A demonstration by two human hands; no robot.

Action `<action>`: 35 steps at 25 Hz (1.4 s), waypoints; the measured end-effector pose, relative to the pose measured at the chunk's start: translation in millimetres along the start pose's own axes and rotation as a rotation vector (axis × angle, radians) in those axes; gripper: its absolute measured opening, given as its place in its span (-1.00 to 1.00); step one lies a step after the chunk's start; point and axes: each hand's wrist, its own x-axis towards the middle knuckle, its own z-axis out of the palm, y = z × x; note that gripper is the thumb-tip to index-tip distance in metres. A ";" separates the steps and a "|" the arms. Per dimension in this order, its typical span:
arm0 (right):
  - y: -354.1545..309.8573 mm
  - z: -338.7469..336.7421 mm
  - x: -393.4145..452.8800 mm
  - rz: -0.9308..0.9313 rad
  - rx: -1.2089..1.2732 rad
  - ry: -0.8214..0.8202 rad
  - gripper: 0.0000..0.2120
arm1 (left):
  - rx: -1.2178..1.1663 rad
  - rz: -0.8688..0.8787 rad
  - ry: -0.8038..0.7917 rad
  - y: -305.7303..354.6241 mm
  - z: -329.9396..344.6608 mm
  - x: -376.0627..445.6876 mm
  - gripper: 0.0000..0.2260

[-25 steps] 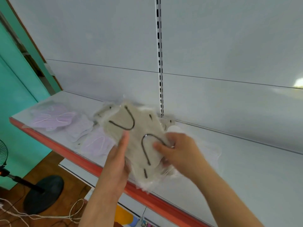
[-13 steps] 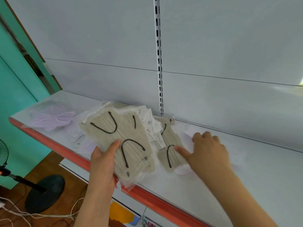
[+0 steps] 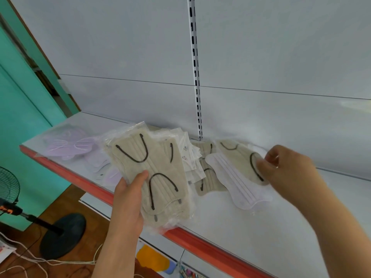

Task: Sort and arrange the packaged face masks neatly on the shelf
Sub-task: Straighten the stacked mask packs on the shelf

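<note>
The white shelf (image 3: 261, 227) is edged in red along its front. A clear-bagged stack of beige masks (image 3: 152, 173) with dark ear loops is held over that front edge by the left hand (image 3: 128, 205), thumb on top. A single beige mask (image 3: 241, 159) near the back edge is pinched by the right hand (image 3: 289, 169), above a white mask (image 3: 234, 183). Lilac masks (image 3: 68, 145) lie towards the left end.

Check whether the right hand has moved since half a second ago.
Yes. The right hand shifted right, away from the slotted upright, now pinching a beige mask pack.
</note>
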 end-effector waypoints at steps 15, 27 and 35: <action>-3.0 53.6 -17.2 -0.325 -0.465 -0.392 -0.39 | 0.028 0.002 0.095 -8.9 -1.8 -3.5 -0.77; -25.4 76.7 -13.1 -0.351 -0.627 -0.262 -0.58 | -0.034 0.061 0.110 -3.6 -11.6 -1.8 -0.73; -23.2 53.3 -27.2 -0.145 -0.177 0.048 -0.87 | 0.037 0.041 0.079 7.9 -18.6 1.3 -0.78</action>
